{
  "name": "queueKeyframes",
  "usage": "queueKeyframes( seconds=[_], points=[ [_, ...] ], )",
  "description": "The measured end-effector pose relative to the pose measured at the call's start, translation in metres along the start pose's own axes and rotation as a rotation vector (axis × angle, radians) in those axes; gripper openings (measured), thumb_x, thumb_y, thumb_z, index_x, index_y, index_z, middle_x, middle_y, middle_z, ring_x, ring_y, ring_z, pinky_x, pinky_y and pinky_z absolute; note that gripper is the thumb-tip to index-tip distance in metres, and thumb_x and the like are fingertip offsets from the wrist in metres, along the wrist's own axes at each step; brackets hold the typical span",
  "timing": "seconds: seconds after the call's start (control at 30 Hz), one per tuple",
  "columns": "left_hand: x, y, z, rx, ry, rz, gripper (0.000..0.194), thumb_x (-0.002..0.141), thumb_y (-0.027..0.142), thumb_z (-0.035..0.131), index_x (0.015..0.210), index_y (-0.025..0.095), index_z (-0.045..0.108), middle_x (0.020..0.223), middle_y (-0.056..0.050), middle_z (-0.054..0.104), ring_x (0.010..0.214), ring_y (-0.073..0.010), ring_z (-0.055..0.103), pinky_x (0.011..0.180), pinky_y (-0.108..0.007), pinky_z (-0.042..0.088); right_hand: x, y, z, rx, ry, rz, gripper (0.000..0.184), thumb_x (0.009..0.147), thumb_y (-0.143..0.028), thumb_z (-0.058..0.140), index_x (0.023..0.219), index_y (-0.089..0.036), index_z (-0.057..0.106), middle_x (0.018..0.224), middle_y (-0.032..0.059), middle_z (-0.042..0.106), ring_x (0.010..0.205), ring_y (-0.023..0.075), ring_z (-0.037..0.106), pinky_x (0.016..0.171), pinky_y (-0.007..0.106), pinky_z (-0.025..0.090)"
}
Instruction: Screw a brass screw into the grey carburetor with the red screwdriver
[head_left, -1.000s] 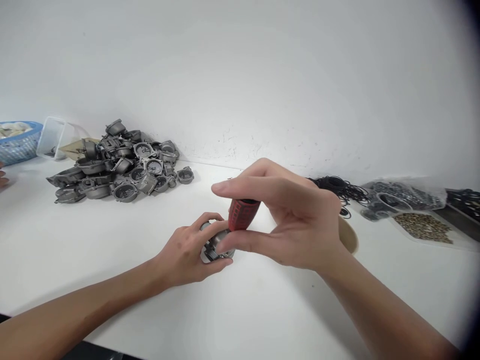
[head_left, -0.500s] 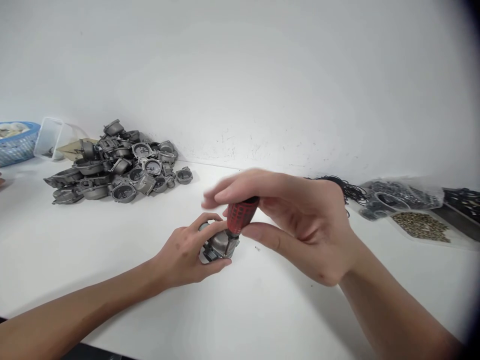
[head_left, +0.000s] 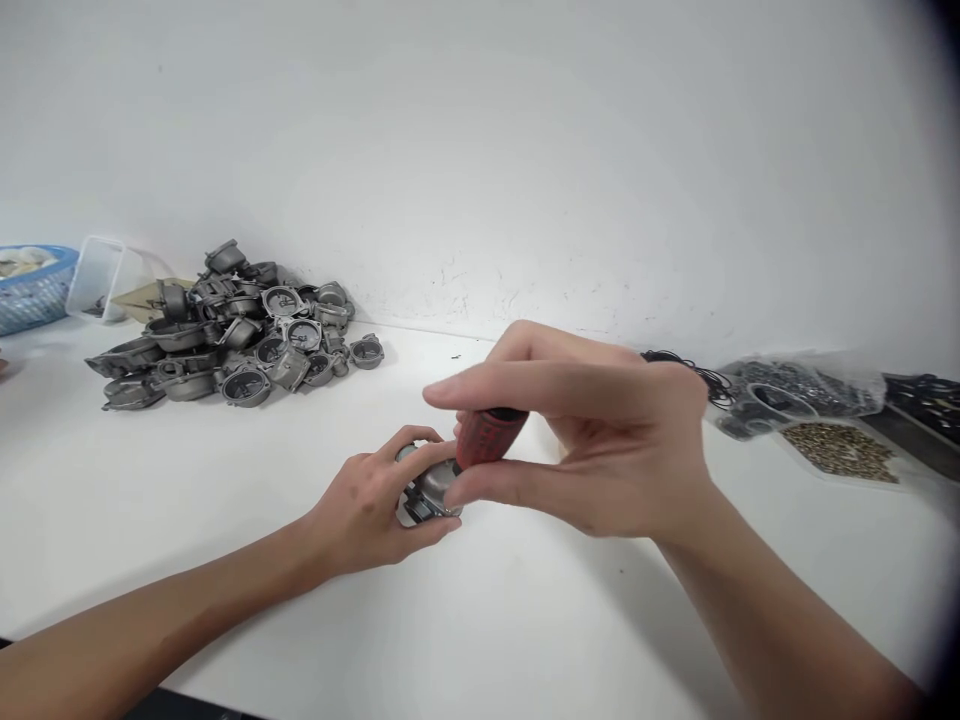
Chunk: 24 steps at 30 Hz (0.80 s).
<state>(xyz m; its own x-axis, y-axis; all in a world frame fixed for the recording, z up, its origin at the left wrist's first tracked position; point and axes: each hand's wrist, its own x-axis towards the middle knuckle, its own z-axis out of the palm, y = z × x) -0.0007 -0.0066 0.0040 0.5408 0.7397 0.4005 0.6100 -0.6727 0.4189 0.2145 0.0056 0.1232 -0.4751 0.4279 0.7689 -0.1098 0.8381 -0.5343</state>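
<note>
Head view, left fingers (head_left: 424, 461) around metal housing (head_left: 438, 486), right fingers (head_left: 525, 386) holding red-handled tool (head_left: 487, 440), left forearm (head_left: 187, 612) over table edge (head_left: 202, 695)

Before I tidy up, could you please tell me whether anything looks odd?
Dark scuffs mar the pale wall; a tiny dark piece lies loose on the table near it, apart from the heaped metal parts.
</note>
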Motion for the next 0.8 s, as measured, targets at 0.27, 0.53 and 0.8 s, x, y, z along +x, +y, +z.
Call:
queueKeyframes(
  seconds=[0.27, 0.53, 0.8],
  points=[
    [0.0, -0.001, 0.002, 0.069, 0.086, 0.07, 0.063, 0.089, 0.041, 0.069, 0.144, 0.033, 0.04, 0.126, -0.007, 0.061, 0.076, -0.0181, 0.07, 0.055, -0.028, 0.053, -0.001, -0.004, -0.008, 0.153, -0.104, 0.088, 0.045, 0.089, 0.002, 0.063, 0.129, -0.019, 0.069, 0.109, 0.0037, 0.075, 0.095, 0.018, 0.073, 0.086, 0.038, 0.066],
    [-0.002, -0.005, 0.005, 0.017, 0.057, 0.055, 0.051, 0.09, 0.043, 0.071, 0.134, 0.031, 0.047, 0.129, -0.007, 0.061, 0.057, -0.009, 0.057, 0.052, -0.027, 0.05, 0.0, 0.003, 0.002, -0.015, -0.026, 0.034, 0.029, 0.089, -0.01, 0.074, 0.117, -0.018, 0.074, 0.088, 0.0021, 0.073, 0.076, 0.015, 0.068, 0.07, 0.034, 0.062],
    [0.001, -0.004, 0.0, -0.089, 0.056, 0.093, 0.057, 0.091, 0.037, 0.069, 0.143, 0.034, 0.045, 0.132, -0.007, 0.054, 0.057, -0.006, 0.051, 0.058, -0.026, 0.055, 0.003, -0.016, -0.022, -0.215, 0.128, 0.025, 0.036, 0.08, -0.009, 0.083, 0.111, -0.022, 0.074, 0.098, 0.0031, 0.076, 0.082, 0.0208, 0.074, 0.072, 0.04, 0.063]
  ],
)
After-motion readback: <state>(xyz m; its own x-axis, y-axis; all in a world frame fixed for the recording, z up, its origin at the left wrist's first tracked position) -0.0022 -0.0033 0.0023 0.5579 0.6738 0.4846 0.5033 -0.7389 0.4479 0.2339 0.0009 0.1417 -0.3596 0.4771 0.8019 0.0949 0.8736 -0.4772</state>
